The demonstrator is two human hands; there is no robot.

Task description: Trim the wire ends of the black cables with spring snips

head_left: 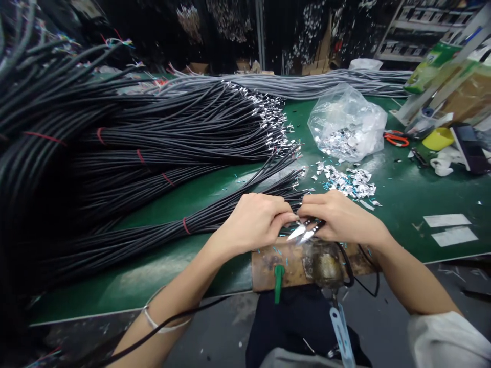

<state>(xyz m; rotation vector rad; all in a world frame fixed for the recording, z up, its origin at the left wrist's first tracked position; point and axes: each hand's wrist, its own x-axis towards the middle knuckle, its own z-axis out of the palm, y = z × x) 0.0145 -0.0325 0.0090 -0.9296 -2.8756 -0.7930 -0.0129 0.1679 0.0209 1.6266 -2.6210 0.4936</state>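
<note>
My right hand (341, 217) is closed around small thread snips (307, 231), whose shiny blades point left and down over the edge of a wooden block. Close beside it, my left hand (263, 217) is closed in a pinch, thumb against fingers. What sits between those fingertips is hidden. Just behind both hands lie the stripped ends of a bundle of black cables (215, 217), tied with a red band. A single black cable (169, 322) crosses my left forearm.
Larger bundles of black cables (184, 135) fill the left side, with grey cables (307, 84) behind. A clear plastic bag (347, 122) of scraps stands beyond a pile of foil bits (351, 180). The wooden block (264, 271) bears a green lever (279, 281). Orange-handled scissors (397, 138) lie right.
</note>
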